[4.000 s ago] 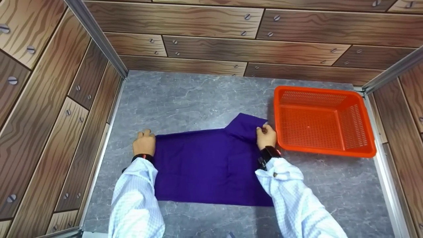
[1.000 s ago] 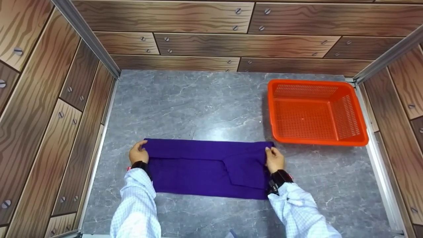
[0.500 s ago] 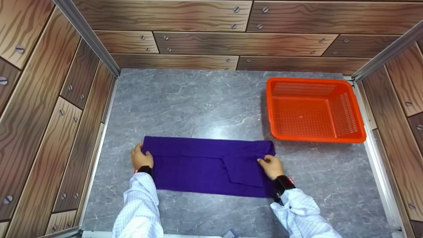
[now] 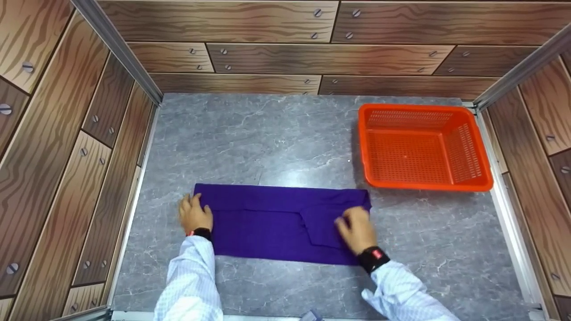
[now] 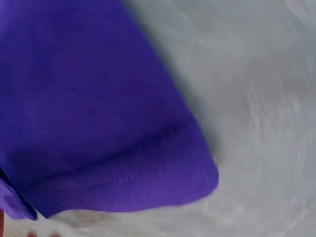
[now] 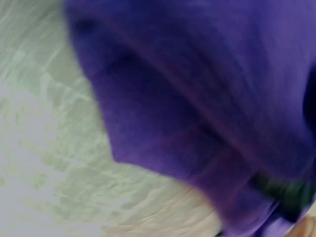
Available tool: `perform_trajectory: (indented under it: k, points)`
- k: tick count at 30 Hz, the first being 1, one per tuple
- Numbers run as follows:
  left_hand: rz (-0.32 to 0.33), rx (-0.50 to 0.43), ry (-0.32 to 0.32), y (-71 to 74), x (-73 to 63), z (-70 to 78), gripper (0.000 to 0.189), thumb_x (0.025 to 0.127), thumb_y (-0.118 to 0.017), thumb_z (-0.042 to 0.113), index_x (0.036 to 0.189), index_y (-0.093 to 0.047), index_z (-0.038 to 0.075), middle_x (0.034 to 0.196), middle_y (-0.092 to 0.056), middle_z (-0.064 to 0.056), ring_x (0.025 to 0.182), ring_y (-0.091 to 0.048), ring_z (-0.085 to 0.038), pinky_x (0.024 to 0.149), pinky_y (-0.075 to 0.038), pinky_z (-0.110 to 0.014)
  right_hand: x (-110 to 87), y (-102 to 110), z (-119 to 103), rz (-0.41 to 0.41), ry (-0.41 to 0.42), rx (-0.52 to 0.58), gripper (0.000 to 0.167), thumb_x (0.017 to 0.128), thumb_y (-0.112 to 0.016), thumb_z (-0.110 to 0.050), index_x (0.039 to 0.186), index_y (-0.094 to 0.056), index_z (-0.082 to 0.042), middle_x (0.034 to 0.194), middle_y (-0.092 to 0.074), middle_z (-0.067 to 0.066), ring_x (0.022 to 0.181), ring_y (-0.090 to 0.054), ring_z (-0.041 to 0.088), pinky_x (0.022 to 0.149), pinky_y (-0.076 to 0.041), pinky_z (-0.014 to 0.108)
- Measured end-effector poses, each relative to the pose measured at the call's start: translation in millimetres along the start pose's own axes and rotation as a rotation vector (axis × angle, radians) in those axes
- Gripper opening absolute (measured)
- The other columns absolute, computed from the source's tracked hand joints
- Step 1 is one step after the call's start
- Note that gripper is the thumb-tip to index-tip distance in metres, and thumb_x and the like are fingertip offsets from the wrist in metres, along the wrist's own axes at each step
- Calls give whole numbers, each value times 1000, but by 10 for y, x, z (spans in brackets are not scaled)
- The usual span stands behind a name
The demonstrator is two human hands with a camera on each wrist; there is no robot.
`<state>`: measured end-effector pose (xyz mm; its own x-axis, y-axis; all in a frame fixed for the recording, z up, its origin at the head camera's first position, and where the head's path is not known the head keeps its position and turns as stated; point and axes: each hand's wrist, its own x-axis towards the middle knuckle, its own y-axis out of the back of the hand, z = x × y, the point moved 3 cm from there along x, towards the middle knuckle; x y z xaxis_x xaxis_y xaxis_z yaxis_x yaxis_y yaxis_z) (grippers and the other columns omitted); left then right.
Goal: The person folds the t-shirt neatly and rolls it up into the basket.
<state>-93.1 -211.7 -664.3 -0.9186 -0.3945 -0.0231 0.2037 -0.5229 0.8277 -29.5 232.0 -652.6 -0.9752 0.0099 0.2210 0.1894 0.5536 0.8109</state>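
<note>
Grey surface [image 4: 250, 138], purple cloth [image 4: 258, 232], orange basket [image 4: 428, 185] nearby

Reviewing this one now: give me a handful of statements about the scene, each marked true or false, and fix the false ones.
1. The cloth lies on the grey surface. True.
2. The left hand rests at the cloth's left end. True.
3. The right hand is inside the basket. False: it is over the cloth's right part, outside the basket.
4. The basket is blue. False: it is orange.
5. A dark band is on the right wrist. True.
6. The cloth is spread out with no folds. False: it is folded over, with layers showing.
</note>
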Motion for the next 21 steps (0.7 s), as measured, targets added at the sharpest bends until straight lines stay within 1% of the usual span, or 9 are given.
perform_trajectory:
  k: [2, 4, 6, 8, 10, 13, 17, 19, 21]
  points:
    - [30, 39, -123, -54, -54, 51, 41, 87, -67, 14, 126, -61, 5, 149, -40, -24, 141, -31, -47, 115, -27, -58, -97, -115, -108, -51, 226, -41, 26, 77, -80, -25, 88, -65, -7, 86, -62, 9, 83, -59, 30, 80, -48, 45]
    - [33, 74, -253, -141, -127, 110, 44, 86, -68, 19, 127, -61, 5, 152, -38, -23, 143, -27, -50, 116, -25, -60, -198, -230, -189, -101, 396, -83, 31, 74, -81, -32, 90, -67, -10, 89, -61, 7, 84, -58, 27, 80, -49, 42]
    - [-6, 95, -352, -247, -203, 166, 48, 87, -66, 25, 131, -59, 6, 155, -36, -21, 144, -24, -50, 116, -24, -60, -263, -322, -237, -114, 482, -134, 33, 73, -82, -35, 94, -69, -13, 91, -61, 3, 83, -56, 23, 75, -48, 38]
    - [-78, 107, -400, -359, -292, 195, 54, 89, -63, 30, 137, -55, 7, 157, -32, -21, 146, -20, -50, 118, -21, -60, -302, -382, -265, -103, 505, -164, 29, 73, -82, -31, 94, -72, -14, 90, -61, 2, 81, -54, 21, 73, -47, 35]
    - [-151, 117, -396, -453, -367, 201, 58, 91, -60, 34, 143, -50, 9, 159, -29, -20, 147, -17, -49, 119, -18, -60, -304, -408, -286, -82, 505, -168, 22, 74, -82, -25, 92, -74, -15, 88, -61, 1, 79, -54, 20, 71, -47, 34]
    - [-220, 129, -348, -544, -440, 175, 62, 93, -57, 37, 149, -43, 13, 161, -25, -18, 149, -13, -46, 120, -12, -61, -281, -403, -315, -49, 518, -141, 16, 74, -82, -19, 88, -76, -15, 84, -61, 0, 77, -53, 18, 69, -46, 33]
    - [-263, 176, -297, -591, -469, 114, 64, 96, -52, 42, 154, -34, 20, 164, -18, -11, 152, -8, -41, 119, -2, -63, -281, -356, -344, -9, 571, -85, 15, 73, -82, -17, 86, -76, -13, 83, -62, 0, 77, -54, 18, 69, -46, 33]
    - [-281, 206, -290, -600, -472, 85, 65, 97, -49, 45, 155, -30, 23, 166, -15, -8, 152, -4, -39, 119, 1, -64, -303, -344, -348, -4, 587, -67, 15, 73, -82, -17, 86, -75, -13, 83, -62, 0, 77, -54, 18, 69, -46, 33]
    - [-289, 228, -292, -602, -473, 66, 66, 97, -47, 47, 156, -28, 25, 166, -13, -7, 153, -3, -38, 118, 3, -65, -339, -350, -347, -20, 588, -71, 15, 73, -81, -19, 86, -76, -14, 83, -62, 0, 77, -54, 18, 69, -46, 33]
